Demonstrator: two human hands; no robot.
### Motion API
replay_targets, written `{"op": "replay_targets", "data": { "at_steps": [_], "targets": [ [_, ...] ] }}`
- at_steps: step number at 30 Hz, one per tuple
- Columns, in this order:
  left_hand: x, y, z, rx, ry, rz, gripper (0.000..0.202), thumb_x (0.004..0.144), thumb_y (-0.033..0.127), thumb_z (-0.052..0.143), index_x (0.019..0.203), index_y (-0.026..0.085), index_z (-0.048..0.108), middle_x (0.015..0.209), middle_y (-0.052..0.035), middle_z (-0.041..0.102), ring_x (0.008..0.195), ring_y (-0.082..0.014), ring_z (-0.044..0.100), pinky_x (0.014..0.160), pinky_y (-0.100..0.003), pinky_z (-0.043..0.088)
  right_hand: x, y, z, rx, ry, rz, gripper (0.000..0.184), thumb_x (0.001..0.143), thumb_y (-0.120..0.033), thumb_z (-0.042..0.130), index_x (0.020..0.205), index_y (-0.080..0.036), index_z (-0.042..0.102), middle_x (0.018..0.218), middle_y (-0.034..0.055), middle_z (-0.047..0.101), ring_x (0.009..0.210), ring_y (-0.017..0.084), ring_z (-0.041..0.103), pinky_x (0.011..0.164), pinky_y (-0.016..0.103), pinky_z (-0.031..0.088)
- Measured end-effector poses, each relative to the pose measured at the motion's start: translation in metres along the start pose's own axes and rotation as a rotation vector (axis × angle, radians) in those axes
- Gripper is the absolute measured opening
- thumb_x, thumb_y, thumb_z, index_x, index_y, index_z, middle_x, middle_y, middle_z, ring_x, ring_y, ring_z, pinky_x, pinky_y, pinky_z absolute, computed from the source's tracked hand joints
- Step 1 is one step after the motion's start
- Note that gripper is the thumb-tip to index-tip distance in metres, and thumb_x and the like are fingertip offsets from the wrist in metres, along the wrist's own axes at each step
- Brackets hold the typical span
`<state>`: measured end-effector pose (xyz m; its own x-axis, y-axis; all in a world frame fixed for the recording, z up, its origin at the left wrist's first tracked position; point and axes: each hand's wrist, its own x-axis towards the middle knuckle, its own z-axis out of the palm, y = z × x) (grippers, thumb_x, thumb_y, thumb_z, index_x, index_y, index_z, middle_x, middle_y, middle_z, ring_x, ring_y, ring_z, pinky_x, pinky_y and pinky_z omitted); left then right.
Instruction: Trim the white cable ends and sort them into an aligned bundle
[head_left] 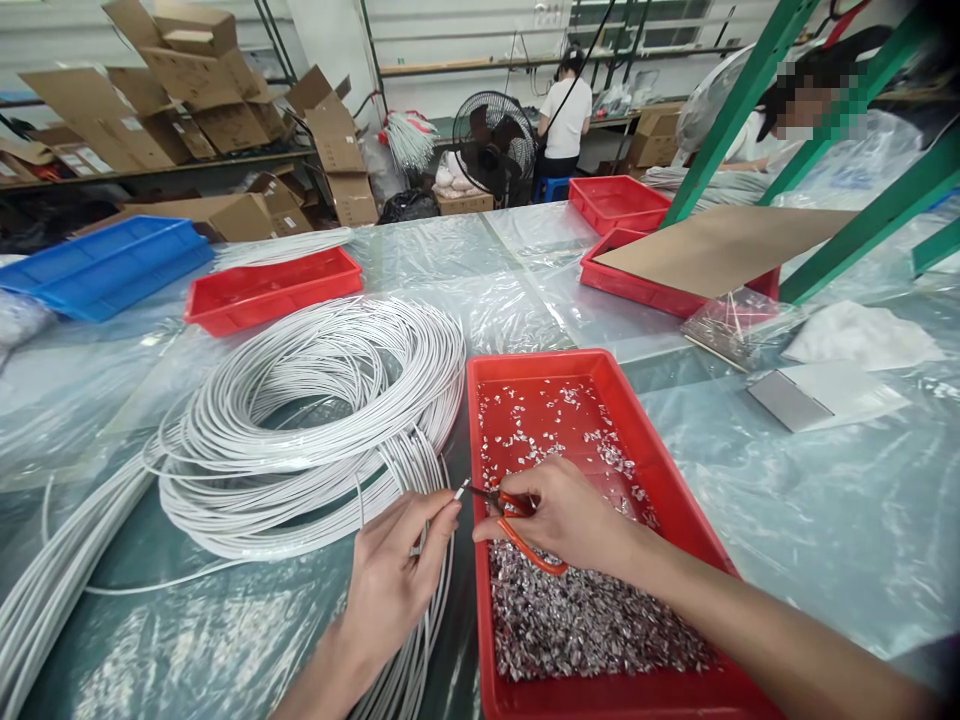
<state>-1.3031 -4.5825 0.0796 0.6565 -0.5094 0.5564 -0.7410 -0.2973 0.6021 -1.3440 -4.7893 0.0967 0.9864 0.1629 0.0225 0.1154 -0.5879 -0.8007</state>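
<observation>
My left hand (397, 570) pinches the end of a white cable (457, 492), fingers closed round it, just left of a red tray's rim. My right hand (559, 515) grips small orange-handled scissors (517, 530), whose blades point at the cable tip. Both hands hover at the near left edge of the red tray (679, 500), which holds a heap of silvery foil scraps (577, 620). A large coil of white cable (307, 420) lies on the plastic-covered table to the left, with strands trailing down under my left wrist.
Other red trays (274, 290) (619, 200), a blue tray (105, 265) and a cardboard sheet (720, 250) sit farther back. Green frame legs (862, 225) stand at right. Two people work at the back beside a fan (491, 145). Cardboard boxes fill shelves at back left.
</observation>
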Motion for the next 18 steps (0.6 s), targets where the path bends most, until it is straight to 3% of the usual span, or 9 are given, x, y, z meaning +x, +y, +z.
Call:
{"op": "replay_targets", "data": {
  "at_steps": [7, 10, 14, 18],
  "targets": [
    [-0.0003, -0.0025, -0.0007, -0.016, -0.059, -0.041, 0.017, 0.092, 0.008, 0.05, 0.102, 0.018, 0.06, 0.081, -0.0013, 0.063, 0.069, -0.0115, 0.058, 0.064, -0.023, 0.045, 0.0007, 0.0, 0.0, -0.024, -0.014, -0.005, 0.063, 0.08, -0.066, 0.059, 0.05, -0.017, 0.032, 0.059, -0.0048, 0.018, 0.057, 0.01, 0.015, 0.045, 0.024, 0.013],
    [-0.0003, -0.0014, -0.0027, -0.126, -0.146, -0.19, 0.013, 0.095, 0.015, 0.046, 0.096, 0.019, 0.059, 0.08, -0.0009, 0.061, 0.069, -0.0111, 0.056, 0.063, -0.022, 0.043, 0.0011, -0.0011, 0.0, -0.004, -0.037, -0.006, 0.064, 0.079, -0.067, 0.059, 0.051, -0.018, 0.028, 0.059, -0.0052, 0.017, 0.058, 0.011, 0.015, 0.045, 0.024, 0.013],
    [0.0023, 0.0024, -0.0039, -0.392, -0.269, -0.375, 0.025, 0.099, 0.028, 0.039, 0.085, 0.018, 0.056, 0.062, 0.0025, 0.046, 0.055, -0.0101, 0.044, 0.052, -0.022, 0.036, 0.0008, -0.0004, 0.0007, 0.053, -0.072, -0.006, 0.063, 0.078, -0.067, 0.06, 0.052, -0.018, 0.03, 0.058, -0.0056, 0.019, 0.057, 0.01, 0.016, 0.045, 0.024, 0.013],
    [0.0044, 0.0027, -0.0007, -0.518, -0.131, -0.461, 0.026, 0.099, 0.033, 0.04, 0.088, 0.017, 0.057, 0.057, 0.0039, 0.041, 0.053, -0.0098, 0.04, 0.052, -0.022, 0.034, 0.0018, 0.0011, 0.0008, 0.174, -0.07, 0.023, 0.06, 0.077, -0.066, 0.062, 0.051, -0.017, 0.04, 0.057, -0.006, 0.021, 0.055, 0.009, 0.019, 0.046, 0.023, 0.016]
  ]
}}
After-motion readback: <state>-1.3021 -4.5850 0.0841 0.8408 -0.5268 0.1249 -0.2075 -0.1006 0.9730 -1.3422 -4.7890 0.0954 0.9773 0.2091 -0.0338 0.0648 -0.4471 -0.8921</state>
